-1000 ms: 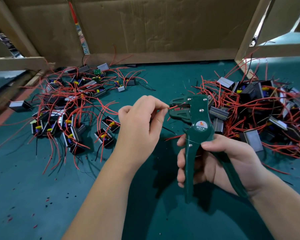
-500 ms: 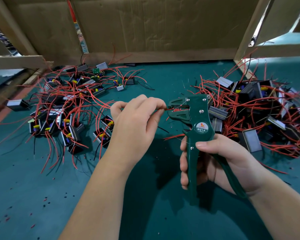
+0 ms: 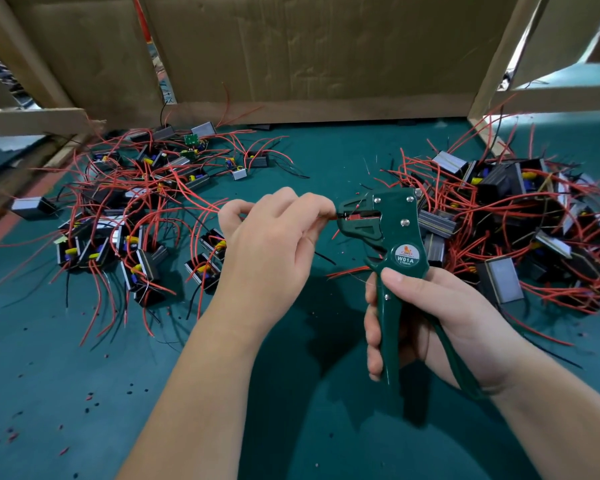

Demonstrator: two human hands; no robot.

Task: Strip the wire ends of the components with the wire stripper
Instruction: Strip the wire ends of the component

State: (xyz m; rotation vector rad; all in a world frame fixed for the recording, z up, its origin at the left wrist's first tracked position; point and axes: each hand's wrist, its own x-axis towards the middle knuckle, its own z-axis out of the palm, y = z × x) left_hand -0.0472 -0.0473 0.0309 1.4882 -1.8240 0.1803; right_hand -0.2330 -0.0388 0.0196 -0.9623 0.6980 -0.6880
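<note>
Over the green mat (image 3: 84, 393), between a heap of components (image 3: 136, 216) at left and a larger heap (image 3: 516, 237) at right: reaches in from the near edge with both forearms. Grips the wire stripper (image 3: 400, 233) in the right hand (image 3: 444, 320), fingers wrapped round the handles, long axis upright, head at the far end, mouth facing left. Pinches a red wire (image 3: 336, 215) in the left hand (image 3: 271, 251), thumb to forefinger, wire end running rightward into the stripper's mouth.

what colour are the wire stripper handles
Dark green wire stripper, clearest in the head view.
</note>
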